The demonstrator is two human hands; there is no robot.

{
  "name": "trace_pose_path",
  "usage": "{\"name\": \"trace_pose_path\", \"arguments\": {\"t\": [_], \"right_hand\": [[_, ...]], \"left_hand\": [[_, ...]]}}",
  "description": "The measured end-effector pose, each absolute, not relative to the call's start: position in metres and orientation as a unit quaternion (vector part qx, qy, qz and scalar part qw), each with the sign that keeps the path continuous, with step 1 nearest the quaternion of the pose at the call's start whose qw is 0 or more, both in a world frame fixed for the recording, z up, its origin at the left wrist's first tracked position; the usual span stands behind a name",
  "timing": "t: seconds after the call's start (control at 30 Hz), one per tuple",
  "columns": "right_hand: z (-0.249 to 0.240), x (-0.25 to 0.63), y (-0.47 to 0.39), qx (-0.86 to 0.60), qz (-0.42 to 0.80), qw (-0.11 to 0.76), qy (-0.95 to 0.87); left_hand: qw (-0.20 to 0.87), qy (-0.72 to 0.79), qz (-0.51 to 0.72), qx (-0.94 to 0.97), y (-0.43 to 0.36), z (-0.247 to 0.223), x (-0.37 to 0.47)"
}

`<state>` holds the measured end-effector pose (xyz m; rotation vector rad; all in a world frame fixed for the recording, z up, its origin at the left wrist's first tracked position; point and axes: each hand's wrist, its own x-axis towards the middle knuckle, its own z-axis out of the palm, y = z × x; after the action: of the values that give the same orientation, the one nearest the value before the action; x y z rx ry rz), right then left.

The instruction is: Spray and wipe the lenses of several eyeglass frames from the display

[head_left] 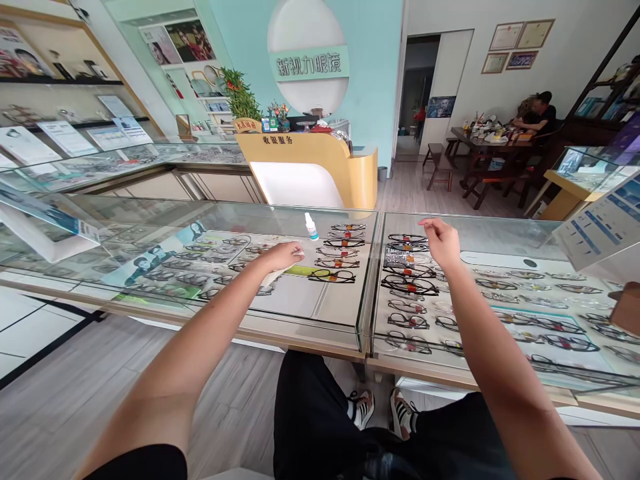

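My left hand (284, 255) is closed on a pale cloth (273, 275) over the left glass display case (300, 313). A small white spray bottle (311, 228) with a blue-green band stands upright on the glass, just beyond that hand. Near the far edge of the right glass case (377, 320), my right hand (441, 241) is raised with its fingers bent and drawn together; whether anything small is between them I cannot make out. Rows of eyeglasses (409, 285) lie in the right case, and more glasses (333, 275) are in the left one.
A white-framed sign (45, 233) stands at the left, and a blue and white placard (605, 227) at the right. Beyond the cases is a yellow counter (363, 177). A person (543, 117) sits at a dark table (480, 140) at the back right.
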<state>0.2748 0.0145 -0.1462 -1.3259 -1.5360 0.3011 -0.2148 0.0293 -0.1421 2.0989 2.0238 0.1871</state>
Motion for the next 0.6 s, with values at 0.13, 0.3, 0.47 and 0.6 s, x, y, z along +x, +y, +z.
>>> {"name": "trace_pose_path", "arguments": {"t": [0.13, 0.3, 0.47, 0.6], "right_hand": [[-0.147, 0.274, 0.015, -0.573, 0.11, 0.467, -0.665], [-0.151, 0.273, 0.017, -0.586, 0.087, 0.427, -0.683], [-0.152, 0.274, 0.017, -0.596, 0.071, 0.45, -0.661], [-0.15, 0.274, 0.016, -0.554, 0.089, 0.474, -0.679]], "left_hand": [[0.075, 0.683, 0.052, 0.724, 0.022, -0.139, -0.201], [0.038, 0.572, 0.062, 0.817, 0.011, -0.131, -0.16], [0.038, 0.537, 0.034, 0.842, 0.012, -0.129, -0.124], [0.036, 0.531, 0.013, 0.847, 0.019, -0.129, -0.117]]}}
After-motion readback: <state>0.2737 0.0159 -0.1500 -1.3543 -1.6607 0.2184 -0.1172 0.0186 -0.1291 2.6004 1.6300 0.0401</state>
